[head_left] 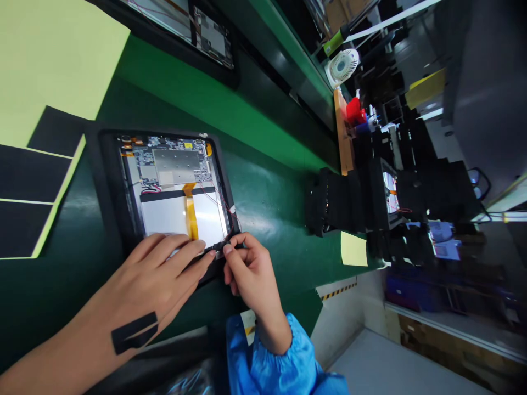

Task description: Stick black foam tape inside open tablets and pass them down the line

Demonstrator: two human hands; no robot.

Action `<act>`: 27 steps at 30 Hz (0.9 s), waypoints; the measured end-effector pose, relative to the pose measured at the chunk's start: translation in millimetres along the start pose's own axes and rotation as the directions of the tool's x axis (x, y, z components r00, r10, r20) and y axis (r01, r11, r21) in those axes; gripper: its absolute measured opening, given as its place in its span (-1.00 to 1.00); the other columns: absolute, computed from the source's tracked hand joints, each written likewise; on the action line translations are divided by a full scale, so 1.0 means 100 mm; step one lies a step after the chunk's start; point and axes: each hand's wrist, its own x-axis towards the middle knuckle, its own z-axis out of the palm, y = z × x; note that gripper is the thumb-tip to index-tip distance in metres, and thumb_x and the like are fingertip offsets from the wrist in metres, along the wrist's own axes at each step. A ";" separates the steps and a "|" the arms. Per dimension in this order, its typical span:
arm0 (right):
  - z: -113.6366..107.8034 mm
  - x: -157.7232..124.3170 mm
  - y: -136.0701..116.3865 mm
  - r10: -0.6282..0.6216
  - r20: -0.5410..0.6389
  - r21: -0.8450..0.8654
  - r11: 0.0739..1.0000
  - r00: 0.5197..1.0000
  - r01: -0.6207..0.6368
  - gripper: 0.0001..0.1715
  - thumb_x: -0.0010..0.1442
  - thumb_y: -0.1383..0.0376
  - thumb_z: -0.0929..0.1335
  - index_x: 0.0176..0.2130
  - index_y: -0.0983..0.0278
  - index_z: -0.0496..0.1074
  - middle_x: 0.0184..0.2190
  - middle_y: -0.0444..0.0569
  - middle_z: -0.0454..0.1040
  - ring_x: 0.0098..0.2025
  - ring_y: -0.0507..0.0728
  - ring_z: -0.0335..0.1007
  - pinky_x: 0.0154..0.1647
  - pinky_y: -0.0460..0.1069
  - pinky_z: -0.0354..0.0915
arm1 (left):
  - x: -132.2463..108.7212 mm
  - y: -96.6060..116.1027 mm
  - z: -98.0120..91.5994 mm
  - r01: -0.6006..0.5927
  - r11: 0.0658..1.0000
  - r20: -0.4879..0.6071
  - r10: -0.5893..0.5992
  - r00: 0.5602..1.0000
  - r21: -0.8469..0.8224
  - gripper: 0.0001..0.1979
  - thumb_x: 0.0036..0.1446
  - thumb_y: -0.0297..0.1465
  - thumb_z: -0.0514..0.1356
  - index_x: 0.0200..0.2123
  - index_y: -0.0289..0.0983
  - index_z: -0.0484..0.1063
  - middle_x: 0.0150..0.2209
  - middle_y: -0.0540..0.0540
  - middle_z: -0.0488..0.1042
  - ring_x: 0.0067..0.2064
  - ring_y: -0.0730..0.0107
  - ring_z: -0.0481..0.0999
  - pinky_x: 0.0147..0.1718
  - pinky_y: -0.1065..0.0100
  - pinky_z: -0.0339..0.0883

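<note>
An opened tablet (177, 164) lies in a black holder (109, 186) on the green bench, showing its circuit board, silver battery plates and an orange ribbon cable (191, 214). My left hand (164, 269) rests across the tablet's near edge, fingers stretched out, fingertips close to the near right corner. Black strips (135, 332) stick to the back of my left wrist. At that corner my right hand (251, 266) is closed in a pinch at a small dark piece, mostly hidden by the fingertips. Thin red wires (228, 206) run down the tablet's right side.
Yellow sheets with black adhesive pieces (27, 173) lie at the left. Another opened device (212, 38) sits beyond a raised green ledge. To the right stand a stack of black holders (341, 203), a yellow note (353, 249) and a small white fan (341, 67).
</note>
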 end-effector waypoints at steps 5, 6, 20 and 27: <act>0.00 0.00 0.01 -0.006 -0.003 -0.016 1.000 1.000 0.006 -0.79 0.34 0.14 0.33 -0.28 0.18 0.25 -0.69 -0.35 0.34 -0.76 -0.10 0.10 -0.75 -0.23 0.00 | 0.00 0.00 0.02 0.020 1.000 -0.049 -0.021 0.999 -0.015 -0.68 0.44 -0.52 0.02 0.02 -0.34 0.56 -0.06 -0.23 0.56 -0.02 -0.01 0.46 -0.02 -0.04 0.31; 0.00 0.00 0.02 -0.006 -0.002 -0.018 1.000 1.000 0.006 -0.79 0.35 0.15 0.33 -0.28 0.18 0.25 -0.69 -0.35 0.34 -0.76 -0.10 0.10 -0.75 -0.23 0.00 | 0.01 0.00 0.00 0.012 1.000 -0.043 -0.013 0.999 -0.013 -0.69 0.43 -0.53 0.03 0.02 -0.34 0.56 -0.05 -0.23 0.56 -0.01 -0.02 0.46 -0.01 -0.04 0.32; 0.01 -0.01 0.04 -0.038 -0.008 -0.038 0.999 0.999 0.037 -0.82 0.37 0.21 0.31 -0.29 0.17 0.24 -0.67 -0.34 0.36 -0.76 -0.10 0.14 -0.73 -0.24 0.07 | 0.14 -0.01 -0.03 0.041 0.999 -0.018 -0.041 0.999 0.009 -0.67 0.48 -0.44 0.01 -0.01 -0.27 0.60 -0.02 -0.21 0.54 0.05 -0.02 0.45 0.16 -0.15 0.31; 0.01 -0.01 0.09 -0.057 0.003 -0.016 0.998 0.998 0.057 -0.81 0.38 0.20 0.30 -0.28 0.17 0.23 -0.66 -0.34 0.36 -0.75 -0.09 0.15 -0.72 -0.23 0.08 | 0.14 -0.10 -0.09 -0.026 1.000 0.083 0.026 0.996 -0.001 -0.64 0.45 -0.45 0.00 0.01 -0.22 0.61 -0.04 -0.20 0.55 0.08 -0.01 0.45 0.19 -0.11 0.28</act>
